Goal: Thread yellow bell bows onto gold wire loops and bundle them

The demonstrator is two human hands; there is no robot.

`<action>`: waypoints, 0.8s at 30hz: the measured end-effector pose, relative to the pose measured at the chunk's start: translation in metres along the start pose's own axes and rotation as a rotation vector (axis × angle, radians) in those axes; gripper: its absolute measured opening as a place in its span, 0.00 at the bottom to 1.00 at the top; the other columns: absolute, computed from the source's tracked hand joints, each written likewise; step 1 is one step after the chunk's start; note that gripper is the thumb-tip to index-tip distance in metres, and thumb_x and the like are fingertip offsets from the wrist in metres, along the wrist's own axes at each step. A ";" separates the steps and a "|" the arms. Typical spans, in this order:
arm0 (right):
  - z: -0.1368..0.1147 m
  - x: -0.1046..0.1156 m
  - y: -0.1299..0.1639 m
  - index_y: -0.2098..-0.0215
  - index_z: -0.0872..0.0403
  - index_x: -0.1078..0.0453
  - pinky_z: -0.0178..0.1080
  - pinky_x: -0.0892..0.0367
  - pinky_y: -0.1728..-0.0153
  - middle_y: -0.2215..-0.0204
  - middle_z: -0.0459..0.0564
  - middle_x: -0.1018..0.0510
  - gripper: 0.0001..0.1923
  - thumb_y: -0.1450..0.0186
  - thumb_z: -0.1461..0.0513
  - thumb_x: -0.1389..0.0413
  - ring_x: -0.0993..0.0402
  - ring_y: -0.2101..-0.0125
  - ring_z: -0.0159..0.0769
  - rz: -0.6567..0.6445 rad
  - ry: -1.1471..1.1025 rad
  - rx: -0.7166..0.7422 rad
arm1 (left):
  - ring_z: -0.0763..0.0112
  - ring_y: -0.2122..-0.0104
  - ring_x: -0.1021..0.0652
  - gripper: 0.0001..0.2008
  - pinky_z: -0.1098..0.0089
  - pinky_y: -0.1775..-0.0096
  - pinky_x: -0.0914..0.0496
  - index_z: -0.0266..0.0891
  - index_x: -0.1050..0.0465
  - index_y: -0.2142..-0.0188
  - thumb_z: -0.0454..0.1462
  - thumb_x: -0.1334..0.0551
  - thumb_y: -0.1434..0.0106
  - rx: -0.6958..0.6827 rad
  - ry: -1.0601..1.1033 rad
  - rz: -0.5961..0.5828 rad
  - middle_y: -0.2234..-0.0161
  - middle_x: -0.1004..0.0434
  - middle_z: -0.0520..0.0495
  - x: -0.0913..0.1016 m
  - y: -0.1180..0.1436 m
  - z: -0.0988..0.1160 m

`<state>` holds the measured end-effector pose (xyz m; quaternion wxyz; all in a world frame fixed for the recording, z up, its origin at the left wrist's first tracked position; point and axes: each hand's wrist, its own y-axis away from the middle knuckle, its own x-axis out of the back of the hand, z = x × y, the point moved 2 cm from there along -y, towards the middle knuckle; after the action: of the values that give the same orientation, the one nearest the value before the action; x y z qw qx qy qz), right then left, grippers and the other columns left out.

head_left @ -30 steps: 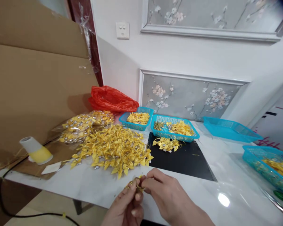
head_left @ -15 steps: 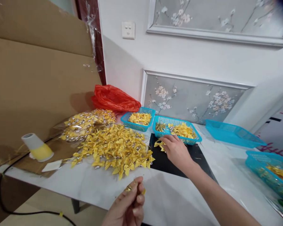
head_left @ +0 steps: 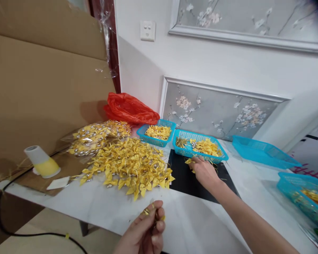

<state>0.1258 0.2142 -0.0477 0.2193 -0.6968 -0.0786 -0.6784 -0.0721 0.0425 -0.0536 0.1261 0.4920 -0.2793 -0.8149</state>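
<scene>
My left hand (head_left: 145, 229) is closed in front of the table edge, thumb and fingertips pressed together. A small yellow piece (head_left: 163, 218) peeks out between its fingers, the rest of it hidden, and gold shows at the finger. My right hand (head_left: 205, 173) reaches over the black mat (head_left: 180, 180), its fingers curled down on a yellow flower piece (head_left: 188, 161) with thin gold stems trailing to the right. Left of the mat spreads a heap of yellow flower pieces (head_left: 132, 165) with silvery beads. Behind the right hand, a blue basket (head_left: 185, 152) holds gold stems and yellow petals.
Another blue basket (head_left: 159, 142) with yellow pieces stands by a red plastic bag (head_left: 129, 109). Bagged flower pieces (head_left: 92, 137) and a thread cone (head_left: 43, 162) lie left. A blue tray (head_left: 265, 155) and a filled blue basket (head_left: 288, 187) are at right; cardboard (head_left: 42, 88) rises left.
My right hand has shifted right across the black mat, and the yellow flower piece at its fingertips has moved with it. My left hand stays closed in nearly the same spot.
</scene>
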 end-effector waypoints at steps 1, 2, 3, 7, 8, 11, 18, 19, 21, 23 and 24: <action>-0.002 0.004 0.003 0.54 0.54 0.29 0.49 0.30 0.53 0.51 0.52 0.26 0.09 0.31 0.61 0.45 0.27 0.54 0.41 0.017 -0.022 -0.007 | 0.76 0.79 0.22 0.08 0.79 0.81 0.29 0.25 0.25 0.59 0.23 0.39 0.39 -0.001 -0.001 0.008 0.71 0.22 0.42 0.000 0.001 0.000; -0.006 0.008 0.006 0.54 0.54 0.28 0.50 0.32 0.52 0.50 0.53 0.26 0.08 0.31 0.61 0.45 0.28 0.52 0.42 0.037 -0.052 -0.006 | 0.74 0.78 0.21 0.09 0.78 0.80 0.27 0.25 0.26 0.58 0.23 0.39 0.39 -0.004 -0.006 0.014 0.69 0.20 0.40 0.000 0.001 0.000; -0.012 0.011 0.008 0.55 0.54 0.28 0.51 0.33 0.51 0.50 0.52 0.26 0.08 0.31 0.62 0.45 0.29 0.51 0.42 0.057 -0.091 0.002 | 0.73 0.76 0.20 0.10 0.78 0.79 0.26 0.25 0.26 0.57 0.23 0.40 0.38 -0.009 -0.011 0.017 0.66 0.20 0.39 0.000 0.002 0.001; -0.046 0.019 0.011 0.57 0.55 0.27 0.45 0.30 0.55 0.57 0.50 0.23 0.07 0.31 0.64 0.46 0.26 0.57 0.37 0.079 -0.289 0.079 | 0.72 0.74 0.18 0.12 0.77 0.76 0.24 0.27 0.27 0.55 0.23 0.42 0.37 -0.022 -0.011 0.007 0.60 0.18 0.38 0.002 0.002 0.003; -0.054 0.018 0.010 0.58 0.56 0.26 0.43 0.29 0.58 0.60 0.49 0.22 0.07 0.31 0.63 0.45 0.25 0.60 0.36 0.069 -0.330 0.089 | 0.72 0.74 0.18 0.12 0.77 0.76 0.24 0.27 0.28 0.54 0.22 0.42 0.37 -0.022 -0.006 0.004 0.61 0.17 0.39 0.002 0.001 0.003; -0.072 0.011 0.006 0.61 0.56 0.27 0.41 0.28 0.63 0.65 0.47 0.22 0.08 0.32 0.59 0.44 0.25 0.67 0.34 0.035 -0.402 0.076 | 0.71 0.73 0.17 0.15 0.77 0.77 0.24 0.27 0.31 0.52 0.22 0.41 0.38 -0.023 0.004 -0.001 0.62 0.16 0.39 0.004 0.001 0.004; -0.082 -0.001 0.000 0.62 0.57 0.28 0.40 0.28 0.66 0.66 0.47 0.23 0.09 0.31 0.59 0.45 0.25 0.68 0.33 0.063 -0.506 0.043 | 0.71 0.73 0.17 0.16 0.76 0.76 0.24 0.26 0.31 0.51 0.22 0.41 0.38 -0.030 -0.006 -0.004 0.62 0.16 0.39 0.001 0.004 0.003; -0.083 0.000 0.001 0.63 0.57 0.29 0.39 0.28 0.66 0.67 0.46 0.24 0.09 0.31 0.59 0.45 0.26 0.69 0.32 0.070 -0.524 0.051 | 0.71 0.73 0.17 0.16 0.76 0.76 0.24 0.26 0.31 0.50 0.22 0.40 0.38 -0.027 -0.004 -0.004 0.62 0.16 0.39 0.001 0.004 0.003; -0.084 0.004 0.003 0.66 0.57 0.29 0.37 0.29 0.68 0.70 0.45 0.24 0.08 0.32 0.60 0.44 0.27 0.71 0.31 0.087 -0.564 0.072 | 0.71 0.74 0.17 0.17 0.76 0.77 0.24 0.26 0.32 0.50 0.22 0.41 0.39 -0.018 0.001 -0.001 0.63 0.15 0.40 0.002 0.003 0.003; -0.085 0.009 0.007 0.68 0.57 0.29 0.35 0.31 0.71 0.73 0.44 0.26 0.06 0.33 0.64 0.44 0.28 0.73 0.30 0.117 -0.595 0.082 | 0.71 0.74 0.17 0.17 0.76 0.78 0.24 0.27 0.32 0.49 0.22 0.41 0.38 -0.008 0.000 -0.003 0.62 0.15 0.41 0.003 0.003 0.002; -0.086 0.012 0.011 0.69 0.56 0.29 0.34 0.33 0.72 0.73 0.44 0.26 0.06 0.34 0.66 0.45 0.28 0.74 0.30 0.138 -0.605 0.084 | 0.72 0.74 0.17 0.16 0.76 0.77 0.24 0.27 0.32 0.49 0.23 0.41 0.37 -0.003 -0.003 -0.011 0.61 0.15 0.41 0.003 0.003 0.002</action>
<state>0.0526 0.1668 -0.0394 0.2602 -0.8611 -0.1208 -0.4198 -0.0752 0.0389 -0.0533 0.1219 0.4923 -0.2755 -0.8166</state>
